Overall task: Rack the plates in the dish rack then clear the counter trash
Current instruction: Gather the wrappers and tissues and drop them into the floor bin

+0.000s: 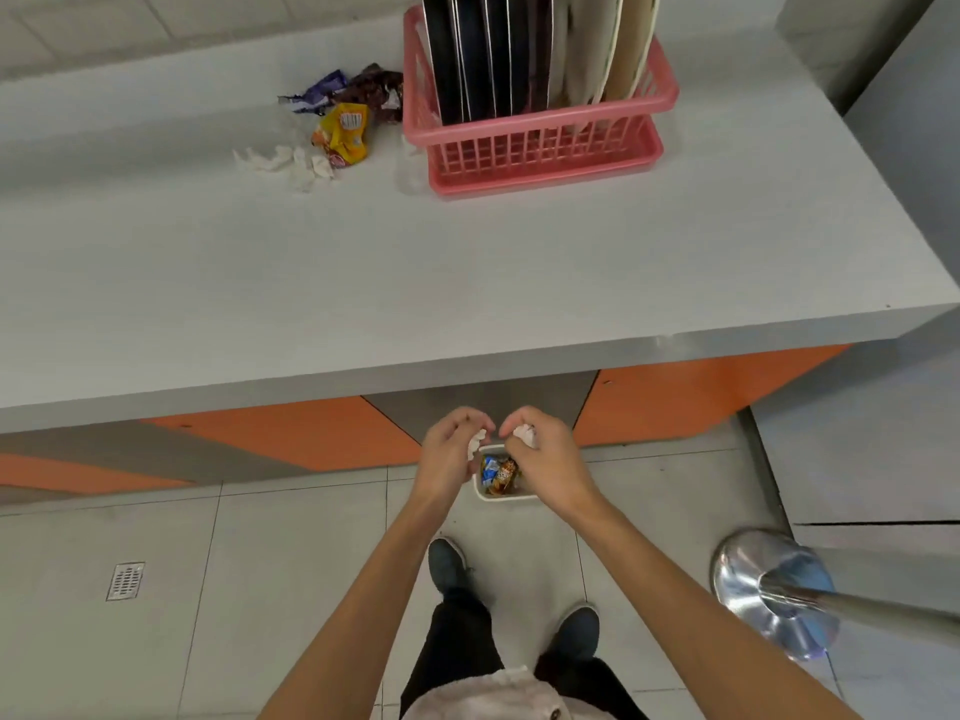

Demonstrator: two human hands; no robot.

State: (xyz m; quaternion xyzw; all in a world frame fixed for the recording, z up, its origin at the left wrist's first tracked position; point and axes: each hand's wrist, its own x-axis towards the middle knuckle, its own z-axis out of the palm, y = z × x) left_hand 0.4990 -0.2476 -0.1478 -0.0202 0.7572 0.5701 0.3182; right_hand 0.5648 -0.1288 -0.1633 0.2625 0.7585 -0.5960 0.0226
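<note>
I'm gripping soft, featherlight tissue wads (477, 441), one pinched in my left hand (452, 454), one in my right hand (545, 459), above the floor bin (501, 497); crinkly wrappers (343, 127) are lying on the tabletop (467, 278).

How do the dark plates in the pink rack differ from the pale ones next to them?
Colour: the dark plates are black or navy with thin light rims; the pale plates are white and cream. Position: the dark plates fill the end of the pink rack nearest the wrappers; the pale plates sit at the other end. Count: the dark plates look more numerous. Both sets stand on edge in the rack.
</note>
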